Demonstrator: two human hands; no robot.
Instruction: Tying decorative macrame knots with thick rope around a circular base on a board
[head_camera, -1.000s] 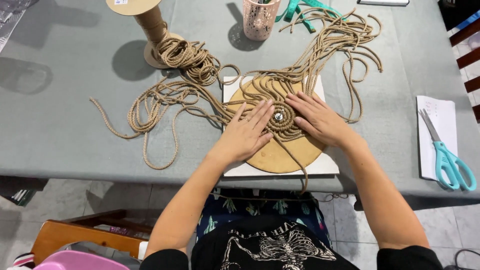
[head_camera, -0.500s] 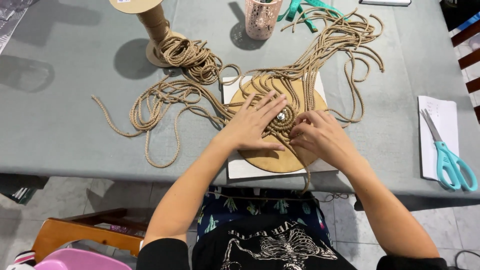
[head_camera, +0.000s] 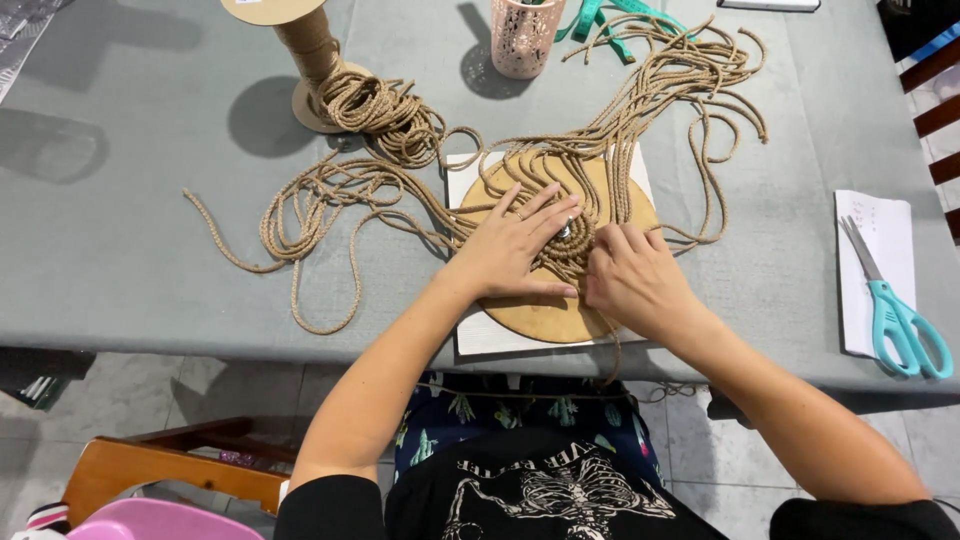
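Since the frame half a second back, the right hand (head_camera: 637, 280) has curled a little tighter and its fingertips (head_camera: 608, 238) now press into the coiled knot of tan cord (head_camera: 570, 243); the left hand (head_camera: 515, 252) has hardly shifted. Its fingers are spread wide and flat, pinning the cords against the round wooden board (head_camera: 545, 318), with the thumb stretched out along the board's near side. The right fingers are bent close together (whether they pinch a strand I cannot tell). Loose cord fans away beyond the fingertips toward a cardboard spool (head_camera: 300, 50) and a pink perforated cup (head_camera: 526, 38). Well to the right of the right hand, teal-handled scissors (head_camera: 898, 318) lie on a white paper sheet (head_camera: 866, 290).
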